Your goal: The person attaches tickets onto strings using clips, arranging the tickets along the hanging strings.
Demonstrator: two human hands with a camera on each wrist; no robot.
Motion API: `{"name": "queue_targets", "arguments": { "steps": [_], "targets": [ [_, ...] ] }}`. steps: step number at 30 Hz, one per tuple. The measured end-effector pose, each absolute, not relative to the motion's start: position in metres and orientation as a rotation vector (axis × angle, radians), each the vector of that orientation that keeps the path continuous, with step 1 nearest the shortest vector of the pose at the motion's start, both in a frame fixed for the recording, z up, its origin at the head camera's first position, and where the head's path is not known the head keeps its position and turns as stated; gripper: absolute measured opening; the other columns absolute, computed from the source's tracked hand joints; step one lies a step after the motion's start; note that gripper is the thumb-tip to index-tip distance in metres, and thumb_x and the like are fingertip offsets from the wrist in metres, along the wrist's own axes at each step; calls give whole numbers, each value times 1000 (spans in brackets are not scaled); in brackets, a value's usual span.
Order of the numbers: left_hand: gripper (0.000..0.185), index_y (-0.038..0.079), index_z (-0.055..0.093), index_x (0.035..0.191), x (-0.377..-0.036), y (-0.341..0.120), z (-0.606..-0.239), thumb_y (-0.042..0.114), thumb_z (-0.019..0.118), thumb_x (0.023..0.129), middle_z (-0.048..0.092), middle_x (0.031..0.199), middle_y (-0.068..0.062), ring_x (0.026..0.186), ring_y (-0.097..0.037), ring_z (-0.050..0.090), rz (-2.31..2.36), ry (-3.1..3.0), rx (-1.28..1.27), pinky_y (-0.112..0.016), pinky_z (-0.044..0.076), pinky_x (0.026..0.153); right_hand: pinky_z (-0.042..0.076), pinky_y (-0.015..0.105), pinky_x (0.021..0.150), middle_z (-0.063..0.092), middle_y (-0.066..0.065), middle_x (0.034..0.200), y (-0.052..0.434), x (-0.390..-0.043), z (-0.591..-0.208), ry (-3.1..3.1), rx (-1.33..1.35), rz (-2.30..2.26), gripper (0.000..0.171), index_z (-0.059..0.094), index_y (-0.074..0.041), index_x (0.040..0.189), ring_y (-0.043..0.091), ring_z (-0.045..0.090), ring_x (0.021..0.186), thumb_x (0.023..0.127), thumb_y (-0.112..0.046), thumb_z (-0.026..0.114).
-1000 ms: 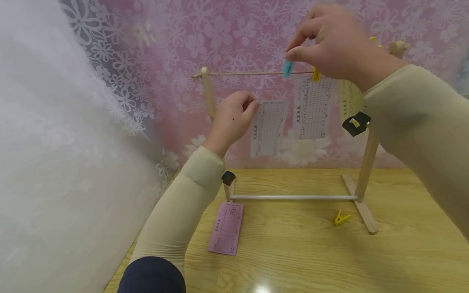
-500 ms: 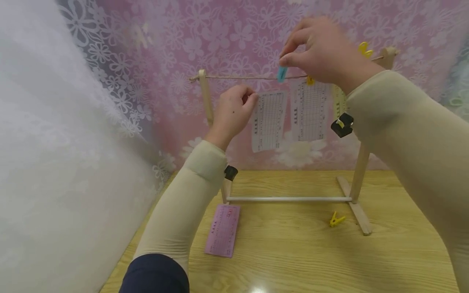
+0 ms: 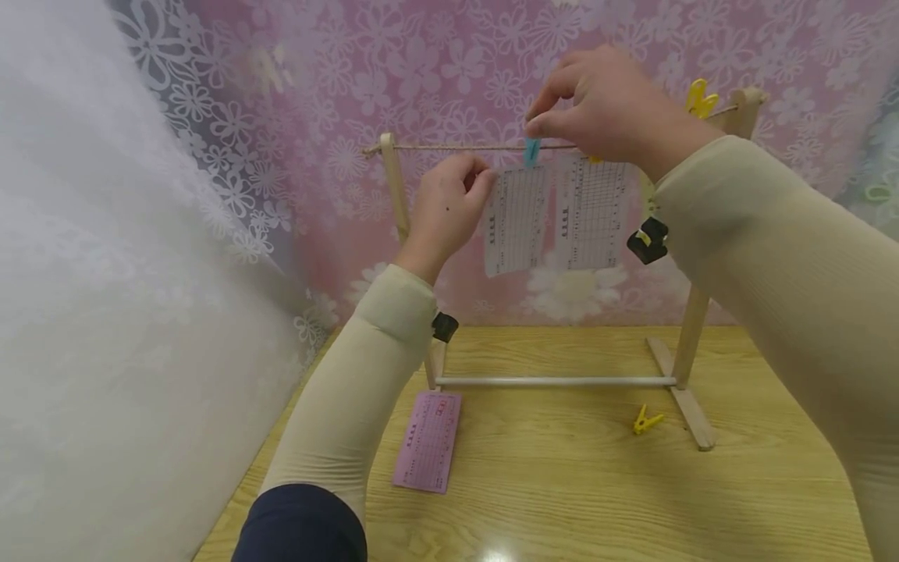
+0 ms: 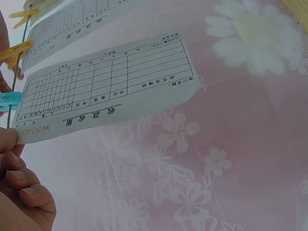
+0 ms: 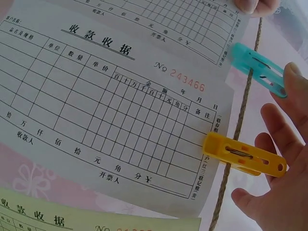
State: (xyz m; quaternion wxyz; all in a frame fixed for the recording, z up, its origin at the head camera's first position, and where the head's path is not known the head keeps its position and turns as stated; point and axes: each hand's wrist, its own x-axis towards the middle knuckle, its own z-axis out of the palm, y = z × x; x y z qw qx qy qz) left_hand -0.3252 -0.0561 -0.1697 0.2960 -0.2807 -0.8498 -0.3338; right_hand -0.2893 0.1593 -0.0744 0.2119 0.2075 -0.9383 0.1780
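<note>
the wooden rack (image 3: 695, 312) stood on the counter (image 3: 583, 484) against the pink flowered backdrop, with its string (image 3: 449, 146) stretched between the two posts. below your grips lay a pink slip (image 3: 428, 441), and to the right of it a loose yellow peg (image 3: 646, 421).

your right hand (image 3: 604, 101) sat just above the string, its grip closed on the blue peg (image 3: 531, 151), thumb and forefinger pinching the peg's tail. the peg hung directly under that grip, at the string and at the top edge of the white receipt (image 3: 516, 218). from the right wrist view the blue peg (image 5: 257, 69) reached the paper's corner beside the string; whether it had caught both string and paper i could not tell.

your left hand (image 3: 445, 215) was lower and to the left, its grip pinching the receipt's upper left corner (image 4: 21, 134) between thumb and curled fingers, holding the sheet up to the line. just right of your right grip, another receipt (image 3: 593, 211) already hung from a yellow peg (image 5: 243, 155).

to do this well, i judged you wanted the paper's top edge level and lapped over the string before easing off the peg. keep the left grip until the peg bites. leave a small gap to the neighbouring receipt, and release the peg slowly so the string does not jerk.
</note>
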Motion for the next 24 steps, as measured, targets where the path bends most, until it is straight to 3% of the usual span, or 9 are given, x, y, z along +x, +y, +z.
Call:
{"name": "queue_targets", "arguments": {
  "steps": [10, 24],
  "targets": [
    [23, 10, 66, 108, -323, -57, -167, 30, 54, 106, 58, 90, -1, 77, -14, 51, -891, -2267, -769, -25, 40, 69, 40, 60, 102, 51, 14, 146, 161, -287, -80, -2623, 599, 449, 47, 65, -11, 135, 41, 38, 133, 103, -42, 54],
    [22, 13, 67, 106, -322, -61, -172, 32, 55, 106, 53, 82, -2, 71, -16, 46, -903, -2243, -757, -28, 37, 65, 24, 61, 114, 49, 17, 147, 167, -281, -89, -2588, 621, 413, 57, 45, -15, 154, 41, 29, 142, 103, -40, 53]
  ]
}}
